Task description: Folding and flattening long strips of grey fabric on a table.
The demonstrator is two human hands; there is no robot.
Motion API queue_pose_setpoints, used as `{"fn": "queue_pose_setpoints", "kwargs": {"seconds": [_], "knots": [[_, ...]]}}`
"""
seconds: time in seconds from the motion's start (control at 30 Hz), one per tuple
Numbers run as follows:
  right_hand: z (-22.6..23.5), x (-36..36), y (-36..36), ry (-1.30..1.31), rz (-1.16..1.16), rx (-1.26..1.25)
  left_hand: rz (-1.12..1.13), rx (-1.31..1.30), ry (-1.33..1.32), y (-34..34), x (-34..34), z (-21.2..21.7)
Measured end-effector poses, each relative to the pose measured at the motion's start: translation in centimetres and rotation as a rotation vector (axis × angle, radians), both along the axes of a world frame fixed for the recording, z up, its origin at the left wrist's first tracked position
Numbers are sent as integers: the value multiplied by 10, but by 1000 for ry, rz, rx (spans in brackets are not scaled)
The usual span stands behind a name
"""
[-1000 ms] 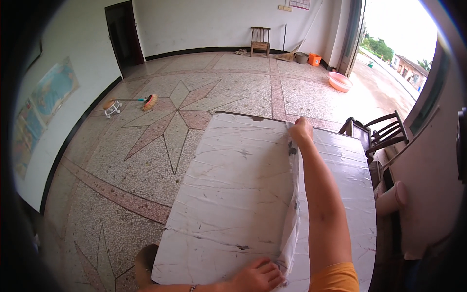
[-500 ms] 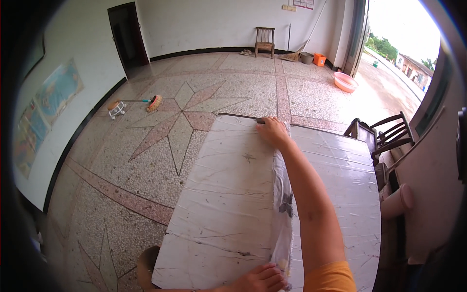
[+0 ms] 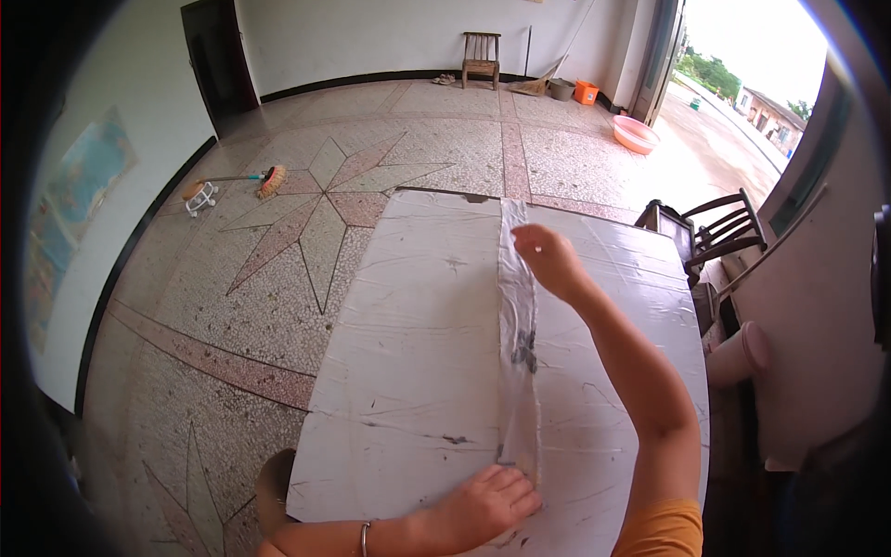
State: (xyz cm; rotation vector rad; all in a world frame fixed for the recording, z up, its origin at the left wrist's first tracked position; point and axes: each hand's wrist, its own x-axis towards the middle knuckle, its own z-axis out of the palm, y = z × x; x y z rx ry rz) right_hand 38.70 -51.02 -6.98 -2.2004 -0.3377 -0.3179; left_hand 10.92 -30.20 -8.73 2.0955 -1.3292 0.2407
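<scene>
Down the middle of the white table [image 3: 408, 316] a long, creased, pale strip [image 3: 516, 302] is laid to the far edge, flanked by wide, wrinkled, glossy tabletop. Its near end is covered by the left hand [image 3: 487, 506]; by its far end the right hand [image 3: 548, 257] is curled. Whether either is clenched on it cannot be told. Beyond the left edge, speckled floor [image 3: 269, 330] is spread.

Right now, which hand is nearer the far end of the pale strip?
The right hand, yellow sleeve on its arm; the left hand is at the near end of the pale strip.
</scene>
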Motion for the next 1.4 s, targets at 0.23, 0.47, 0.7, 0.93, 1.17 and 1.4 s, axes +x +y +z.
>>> {"fn": "queue_pose_setpoints", "kwargs": {"seconds": [0.23,0.47,0.7,0.93,1.17,1.4], "knots": [[0,-203,9,53,278,-491,-25,68,56,2,4,4],[-20,-202,-1,81,220,-714,-62,28,117,-1,7,8],[-14,-123,-6,201,-82,-768,-73,52,89,-4,6,9],[15,-196,9,127,65,-682,-58,13,145,4,7,3],[-13,-226,-2,199,150,-756,-71,0,135,2,7,11],[2,-215,-14,57,-73,-578,-57,-28,294,4,9,10]]}}
